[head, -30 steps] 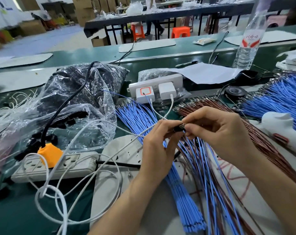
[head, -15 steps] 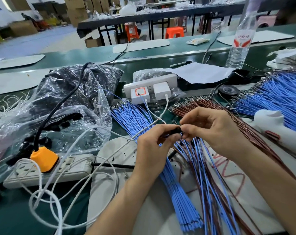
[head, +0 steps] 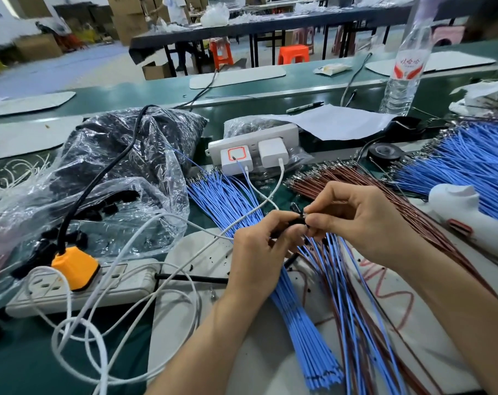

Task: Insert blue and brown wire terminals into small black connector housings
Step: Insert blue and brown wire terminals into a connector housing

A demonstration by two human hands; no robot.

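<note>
Centre of frame: the left hand and right hand meet fingertip to fingertip. Both have curled fingers pinching one small black connector housing above the work mat. Mixed wires, blue and brown, fan down from beneath the hands. Whether a terminal is entering the housing cannot be made out. The loose blue wires lie left of centre and the brown wires upper right of the hands. Since half a second ago, grip and placement are unchanged; a second ago the left fingers reached up more steeply.
</note>
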